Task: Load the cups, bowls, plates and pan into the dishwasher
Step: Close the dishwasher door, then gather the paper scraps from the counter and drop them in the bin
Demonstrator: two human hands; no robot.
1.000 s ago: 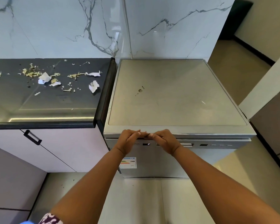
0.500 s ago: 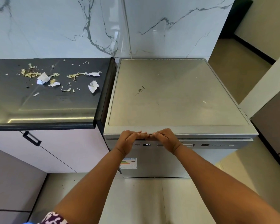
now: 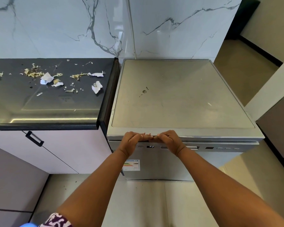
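So the dishwasher [image 3: 179, 94] is a boxy silver freestanding unit, parked right beside the dark counter [image 3: 44, 99] and backed up against a white marble-look wall [image 3: 72, 25] with grey veins. Its top is a flat, dull brushed-metal panel with rounded corners, a bit scuffed, with a small dark smudge near the middle. The door [image 3: 156, 167] is upright against the body, smooth grey metal, with a thin control strip along its top edge showing a tiny lit display reading "P2" [image 3: 150, 146]. A colourful energy sticker [image 3: 132, 165] sits on the door's upper left.

Both of the person's hands are at the top front edge, just above the door. The left hand [image 3: 132, 139] has its fingers curled over the lip, and the right hand [image 3: 168, 140] does the same, fingertips of the two nearly touching in the middle. Looks like they're gripping the door's top edge, though the fingertips themselves are hidden under the rim.

The counter is glossy black stone, littered with torn white paper bits [image 3: 47, 78] and dry yellowish scraps [image 3: 33, 73]. Below it, pale matte cabinet doors with a black bar handle [image 3: 34, 138]. Floor is beige tile [image 3: 147, 202].
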